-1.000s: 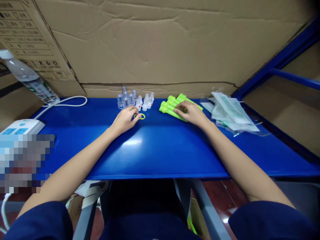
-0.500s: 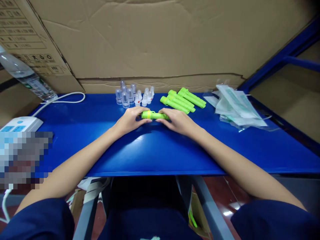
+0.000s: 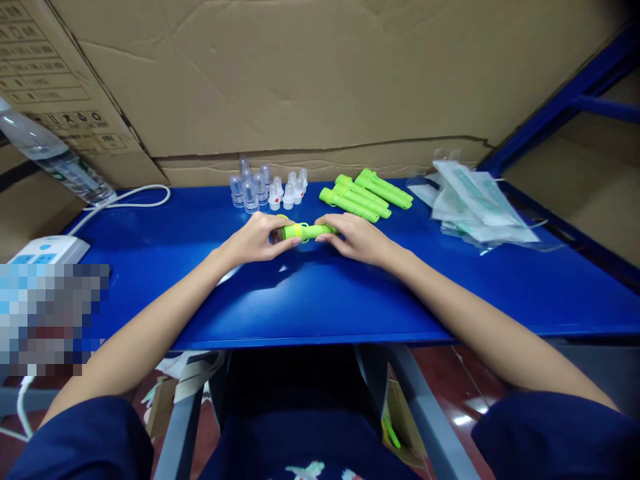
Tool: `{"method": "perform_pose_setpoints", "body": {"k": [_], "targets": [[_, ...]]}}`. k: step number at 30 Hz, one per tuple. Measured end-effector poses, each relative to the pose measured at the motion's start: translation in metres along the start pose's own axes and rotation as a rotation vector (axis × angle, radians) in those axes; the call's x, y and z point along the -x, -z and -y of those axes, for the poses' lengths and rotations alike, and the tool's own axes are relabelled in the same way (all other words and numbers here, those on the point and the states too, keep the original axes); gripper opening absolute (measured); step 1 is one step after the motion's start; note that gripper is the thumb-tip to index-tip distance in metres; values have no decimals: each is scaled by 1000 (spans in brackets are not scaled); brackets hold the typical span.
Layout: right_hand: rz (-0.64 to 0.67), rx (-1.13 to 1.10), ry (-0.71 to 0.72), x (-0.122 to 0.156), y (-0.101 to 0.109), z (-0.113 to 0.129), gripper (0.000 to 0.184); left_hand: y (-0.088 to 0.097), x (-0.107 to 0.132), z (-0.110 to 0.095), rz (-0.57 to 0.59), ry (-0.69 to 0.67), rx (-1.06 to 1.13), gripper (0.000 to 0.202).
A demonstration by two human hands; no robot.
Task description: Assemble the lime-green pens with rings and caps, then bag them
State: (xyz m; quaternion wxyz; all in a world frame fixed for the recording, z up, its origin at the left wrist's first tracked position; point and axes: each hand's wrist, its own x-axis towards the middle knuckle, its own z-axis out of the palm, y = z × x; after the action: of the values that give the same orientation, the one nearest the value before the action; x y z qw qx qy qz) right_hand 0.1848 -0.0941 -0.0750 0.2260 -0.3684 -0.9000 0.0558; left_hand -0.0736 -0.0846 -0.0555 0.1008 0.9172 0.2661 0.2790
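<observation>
A bright green flashlight [image 3: 311, 231] with a yellow band lies crosswise between my two hands, just above the blue table. My left hand [image 3: 256, 238] has its thumb and fingers closed round the wider ribbed end. The narrow end is pinched by my right hand [image 3: 353, 235], whose fingers partly cover it. Behind my hands, several clear plastic caps [image 3: 251, 196] stand upright beside several small white-based bulb pieces [image 3: 289, 195]. Right of these lie several more green flashlights [image 3: 356, 203], side by side at a slant.
Plastic-wrapped white packets [image 3: 493, 207] lie on the right of the blue table [image 3: 320, 307]. At left are a water bottle [image 3: 60, 160], a white power strip [image 3: 57, 250] with its cable, and a blurred-out item. A cardboard wall [image 3: 300, 80] closes off the back.
Both hands keep hold of the flashlight, which has turned slightly so that its loop shows on the lower side too. The camera view has shifted a little.
</observation>
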Motion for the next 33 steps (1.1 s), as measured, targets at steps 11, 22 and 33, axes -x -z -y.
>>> {"method": "perform_pose_setpoints", "body": {"k": [11, 22, 33], "targets": [[4, 36, -42, 2, -1, 2, 29, -4, 0, 5, 114, 53, -104, 36], [-44, 53, -280, -4, -11, 40, 23, -17, 0, 12, -95, 197, -36, 26], [-86, 95, -334, -6, -16, 45, 21, -20, -20, -17, 36, 439, -342, 13]]}}
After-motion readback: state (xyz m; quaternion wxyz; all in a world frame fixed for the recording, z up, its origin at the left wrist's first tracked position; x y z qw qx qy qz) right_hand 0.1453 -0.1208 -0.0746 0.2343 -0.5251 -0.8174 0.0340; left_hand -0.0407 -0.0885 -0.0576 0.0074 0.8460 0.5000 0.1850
